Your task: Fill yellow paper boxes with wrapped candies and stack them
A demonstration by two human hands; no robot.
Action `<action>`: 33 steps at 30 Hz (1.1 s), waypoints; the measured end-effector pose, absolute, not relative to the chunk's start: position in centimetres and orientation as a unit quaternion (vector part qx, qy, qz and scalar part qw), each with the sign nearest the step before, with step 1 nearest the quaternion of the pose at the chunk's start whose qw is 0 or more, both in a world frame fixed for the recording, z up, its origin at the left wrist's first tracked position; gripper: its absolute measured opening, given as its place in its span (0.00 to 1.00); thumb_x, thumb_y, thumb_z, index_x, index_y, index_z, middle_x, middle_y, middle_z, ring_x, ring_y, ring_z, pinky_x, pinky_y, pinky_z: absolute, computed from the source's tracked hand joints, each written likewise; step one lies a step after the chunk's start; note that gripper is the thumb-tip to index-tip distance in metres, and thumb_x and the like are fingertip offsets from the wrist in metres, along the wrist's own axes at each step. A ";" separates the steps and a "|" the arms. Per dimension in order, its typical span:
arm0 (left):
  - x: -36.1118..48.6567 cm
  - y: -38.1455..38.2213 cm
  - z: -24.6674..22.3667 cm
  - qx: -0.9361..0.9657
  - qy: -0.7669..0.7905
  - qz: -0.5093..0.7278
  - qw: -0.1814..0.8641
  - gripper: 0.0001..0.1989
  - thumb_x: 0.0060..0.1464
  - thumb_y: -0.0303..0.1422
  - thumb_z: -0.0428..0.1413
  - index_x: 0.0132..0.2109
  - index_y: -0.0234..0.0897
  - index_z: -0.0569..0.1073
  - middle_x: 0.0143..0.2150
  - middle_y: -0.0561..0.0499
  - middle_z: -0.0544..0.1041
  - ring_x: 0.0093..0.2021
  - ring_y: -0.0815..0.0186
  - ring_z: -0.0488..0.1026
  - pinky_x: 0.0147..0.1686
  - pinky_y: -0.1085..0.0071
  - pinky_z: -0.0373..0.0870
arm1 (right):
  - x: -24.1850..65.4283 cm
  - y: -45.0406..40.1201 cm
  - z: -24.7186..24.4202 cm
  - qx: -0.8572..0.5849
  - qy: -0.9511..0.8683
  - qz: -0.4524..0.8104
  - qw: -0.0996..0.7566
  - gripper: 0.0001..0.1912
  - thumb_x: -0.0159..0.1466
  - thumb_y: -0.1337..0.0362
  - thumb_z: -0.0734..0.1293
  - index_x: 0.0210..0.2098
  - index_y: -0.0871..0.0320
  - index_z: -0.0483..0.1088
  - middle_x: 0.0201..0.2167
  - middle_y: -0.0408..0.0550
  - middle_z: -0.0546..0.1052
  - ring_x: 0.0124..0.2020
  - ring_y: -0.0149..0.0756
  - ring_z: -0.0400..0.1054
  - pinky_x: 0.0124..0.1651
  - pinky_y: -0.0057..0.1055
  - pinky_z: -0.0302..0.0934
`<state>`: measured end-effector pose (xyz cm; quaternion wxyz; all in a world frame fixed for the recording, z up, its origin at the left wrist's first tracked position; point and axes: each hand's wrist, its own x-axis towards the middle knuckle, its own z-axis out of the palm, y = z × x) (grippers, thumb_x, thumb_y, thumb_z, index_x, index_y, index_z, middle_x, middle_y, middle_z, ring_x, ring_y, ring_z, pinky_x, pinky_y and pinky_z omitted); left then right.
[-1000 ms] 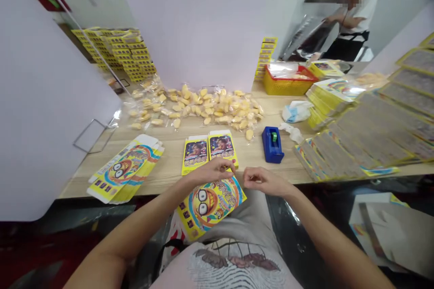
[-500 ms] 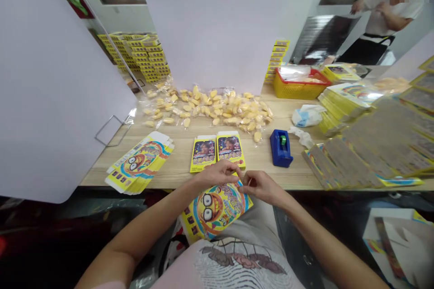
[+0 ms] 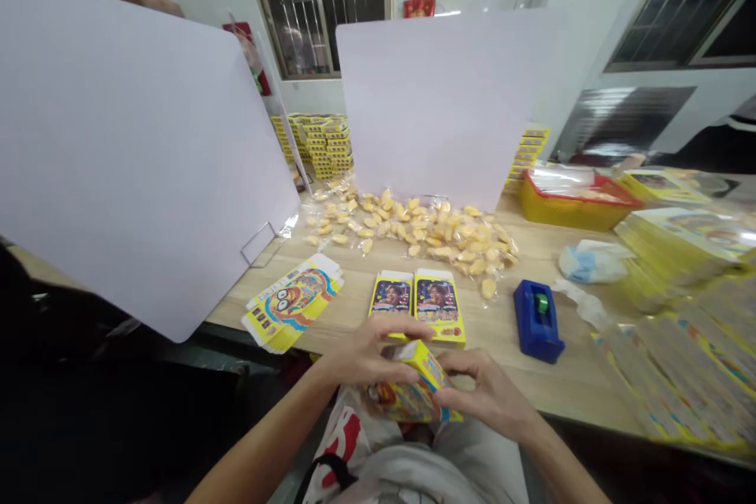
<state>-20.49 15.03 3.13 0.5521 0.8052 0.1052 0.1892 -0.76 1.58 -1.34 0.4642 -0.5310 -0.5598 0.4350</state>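
Both of my hands hold a yellow printed cardboard box just off the table's front edge, above my lap. It is partly folded into a box shape. My left hand grips its upper left side, and my right hand wraps its right end. Just beyond my fingers lie two yellow boxes with a picture panel side by side on the table. To the left is a stack of flat printed yellow box blanks.
A loose heap of small yellow pieces in transparent wrappers spreads across the wooden table. A blue tape dispenser stands to the right, near a yellow basket and stacked blanks. White upright panels rise behind.
The flat yellow blank on my lap is now lifted and folded into a box shape between both hands. The view has tilted up and the person at the back has left the frame.
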 end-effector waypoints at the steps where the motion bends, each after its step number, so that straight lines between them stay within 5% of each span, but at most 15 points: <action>1: -21.8 15.3 3.9 0.788 0.126 0.264 0.542 0.27 0.44 0.42 0.65 0.53 0.43 0.74 0.51 0.45 0.76 0.53 0.54 0.70 0.55 0.59 0.64 | -0.8 1.9 -0.2 -0.530 -0.597 0.390 0.460 0.11 0.52 0.57 0.74 0.33 0.56 0.78 0.32 0.48 0.79 0.36 0.42 0.72 0.41 0.36 0.66; 4: -25.2 16.6 4.5 0.656 0.231 0.511 0.505 0.22 0.50 0.44 0.61 0.50 0.39 0.73 0.49 0.44 0.76 0.52 0.54 0.71 0.57 0.59 0.62 | -1.3 3.7 1.9 -0.530 -0.680 0.210 0.462 0.17 0.56 0.59 0.72 0.45 0.53 0.76 0.44 0.51 0.77 0.44 0.44 0.71 0.48 0.39 0.64; 6: -26.5 17.7 3.4 0.586 0.314 0.573 0.480 0.17 0.55 0.43 0.57 0.45 0.36 0.74 0.45 0.44 0.77 0.48 0.57 0.72 0.53 0.61 0.65 | -2.3 5.5 1.7 -0.516 -0.722 0.108 0.449 0.18 0.58 0.60 0.70 0.49 0.54 0.73 0.46 0.53 0.76 0.46 0.45 0.70 0.50 0.40 0.63; 13: -23.8 20.1 -4.5 0.552 0.466 0.403 0.562 0.26 0.52 0.50 0.56 0.49 0.35 0.71 0.52 0.40 0.73 0.51 0.55 0.70 0.44 0.64 0.68 | -6.1 12.3 -5.7 -0.555 -0.785 -0.060 0.268 0.14 0.58 0.69 0.68 0.45 0.58 0.72 0.45 0.56 0.75 0.46 0.50 0.67 0.49 0.47 0.61; 15: -22.4 20.5 -6.4 0.575 0.430 0.361 0.595 0.26 0.52 0.49 0.57 0.50 0.34 0.70 0.50 0.41 0.74 0.49 0.56 0.72 0.45 0.63 0.69 | -5.6 12.3 -7.3 -0.571 -0.773 -0.041 0.273 0.15 0.56 0.66 0.70 0.44 0.56 0.72 0.46 0.55 0.75 0.47 0.51 0.66 0.50 0.49 0.60; 20: -20.5 21.0 -9.0 0.611 0.362 0.333 0.621 0.33 0.44 0.41 0.65 0.55 0.35 0.66 0.50 0.41 0.75 0.49 0.52 0.72 0.47 0.59 0.69 | 1.3 9.8 -8.6 -0.696 -0.552 0.009 0.459 0.25 0.57 0.51 0.67 0.50 0.58 0.69 0.53 0.60 0.68 0.55 0.53 0.62 0.55 0.50 0.58; 24: -19.6 21.0 -9.2 0.611 0.345 0.336 0.628 0.30 0.44 0.39 0.64 0.54 0.37 0.68 0.50 0.43 0.75 0.52 0.51 0.70 0.50 0.58 0.68 | 6.1 8.7 -9.6 -0.746 -0.381 0.311 0.448 0.30 0.46 0.42 0.70 0.38 0.60 0.74 0.40 0.58 0.76 0.40 0.53 0.71 0.40 0.44 0.67; 28: -19.3 21.2 -8.4 0.615 0.340 0.357 0.616 0.31 0.44 0.39 0.64 0.55 0.36 0.67 0.51 0.43 0.74 0.52 0.53 0.69 0.51 0.59 0.66 | 5.0 8.3 -10.3 -0.679 -0.358 0.454 0.453 0.25 0.45 0.42 0.71 0.28 0.58 0.74 0.31 0.52 0.78 0.35 0.49 0.73 0.36 0.37 0.68; 33: -22.1 23.1 -4.8 0.659 0.307 0.365 0.581 0.32 0.44 0.36 0.63 0.57 0.37 0.66 0.54 0.43 0.71 0.52 0.55 0.69 0.51 0.62 0.66 | -0.2 8.3 -9.6 -0.621 -0.244 0.483 0.568 0.26 0.43 0.50 0.77 0.37 0.58 0.71 0.39 0.52 0.78 0.38 0.46 0.74 0.39 0.35 0.69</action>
